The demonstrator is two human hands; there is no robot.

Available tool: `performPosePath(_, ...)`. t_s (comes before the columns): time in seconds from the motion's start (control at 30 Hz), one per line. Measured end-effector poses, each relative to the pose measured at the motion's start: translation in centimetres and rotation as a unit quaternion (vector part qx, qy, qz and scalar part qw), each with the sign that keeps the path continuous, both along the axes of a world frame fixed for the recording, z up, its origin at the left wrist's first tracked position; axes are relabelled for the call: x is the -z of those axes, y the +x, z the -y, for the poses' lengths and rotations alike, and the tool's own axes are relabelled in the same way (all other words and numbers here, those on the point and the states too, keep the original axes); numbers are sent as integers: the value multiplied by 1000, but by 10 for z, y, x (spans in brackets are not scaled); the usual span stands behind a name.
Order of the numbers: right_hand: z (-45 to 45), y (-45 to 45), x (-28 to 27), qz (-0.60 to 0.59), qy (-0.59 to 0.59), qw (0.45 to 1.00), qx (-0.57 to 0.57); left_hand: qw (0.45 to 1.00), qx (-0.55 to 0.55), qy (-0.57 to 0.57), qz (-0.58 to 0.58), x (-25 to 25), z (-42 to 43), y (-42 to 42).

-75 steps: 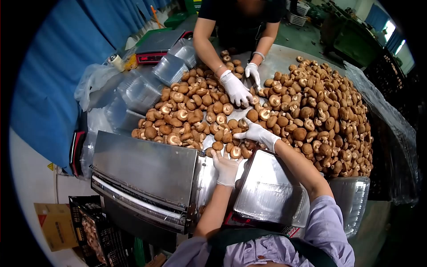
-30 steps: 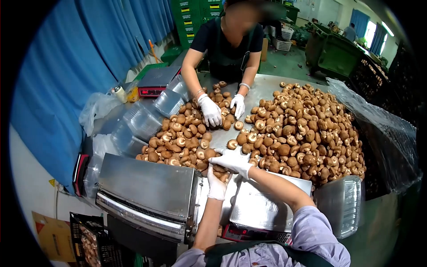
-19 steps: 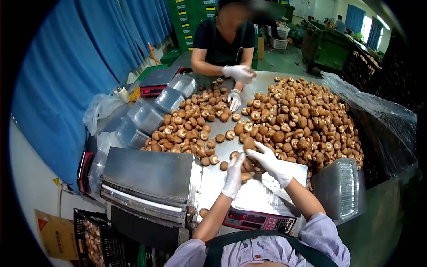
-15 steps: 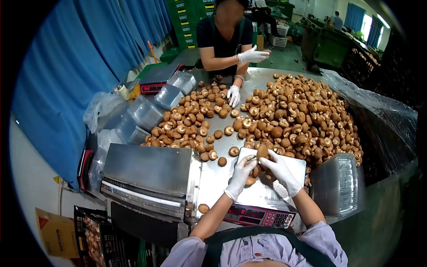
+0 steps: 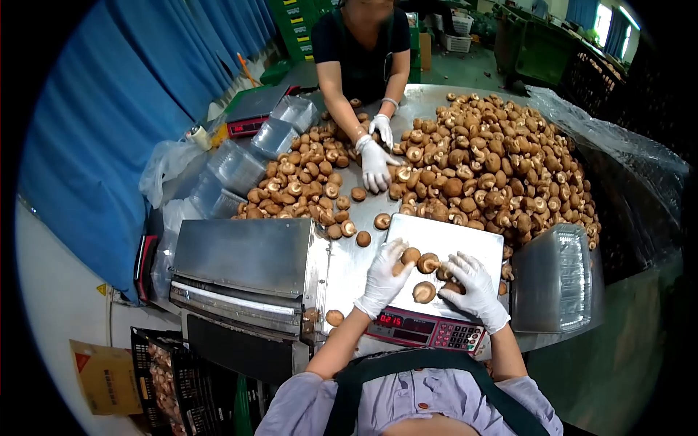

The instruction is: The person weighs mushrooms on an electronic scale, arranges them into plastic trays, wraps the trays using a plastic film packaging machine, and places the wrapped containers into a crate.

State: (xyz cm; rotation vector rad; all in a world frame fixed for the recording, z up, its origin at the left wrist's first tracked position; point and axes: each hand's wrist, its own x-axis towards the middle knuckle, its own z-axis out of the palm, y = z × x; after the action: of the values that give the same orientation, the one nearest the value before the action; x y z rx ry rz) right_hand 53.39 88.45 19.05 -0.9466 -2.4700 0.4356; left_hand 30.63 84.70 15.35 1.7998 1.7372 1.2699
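The left hand, in a white glove, curves its fingers around a couple of brown mushrooms on the scale; whether it actually grips them I cannot tell. The right hand, gloved too, is open, its fingers spread and touching more mushrooms at the right of this small cluster. The group lies between the two hands, toward the near side of the bare metal plate of the scale, whose display glows with red digits.

Left of the scale sits a steel-topped machine, with one stray mushroom in the gap; to the right stands a stack of clear trays. Farther out, the counter carries a great heap of mushrooms on the right (easily the bigger of two) and a smaller heap on the left, with a few loose ones between. Across from us a co-worker's gloved hands reach down between the heaps. Clear tubs and a second scale line the left side, near a blue curtain.
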Motion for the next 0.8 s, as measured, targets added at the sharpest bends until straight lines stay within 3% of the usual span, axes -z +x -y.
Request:
performPosePath(0.07, 0, 4, -3, -45, -36, 998, 31, 998, -36, 42, 19, -1, 2, -15)
performPosePath(0.13, -2, 12, 5, -111, -69, 990, 60, 979, -104, -4, 175, -1, 3, -27)
performPosePath(0.23, 0, 23, 7, -183, -148, 965, 116, 974, -201, -14, 101, 10, -1, -55)
performPosePath(0.27, -1, 27, 14, -211, -154, 957, 127, 964, -241, -98, 49, 27, -2, -70)
performPosePath(0.37, -1, 33, 15, -220, -183, 945, 160, 952, -244, -182, -41, 64, -11, -91)
performPosePath(0.47, 1, 32, 12, -207, -190, 943, 178, 940, -221, -246, -76, 67, -32, -87)
performPosePath(0.6, -1, 32, 4, -195, -187, 946, 179, 911, -275, -272, -141, 64, -66, -82)
performPosePath(0.67, -3, 34, 4, -200, -190, 944, 181, 871, -312, -323, -198, 56, -80, -75)
performPosePath(0.8, -6, 37, -1, -190, -189, 946, 185, 871, -326, -329, -163, 44, -101, -89)
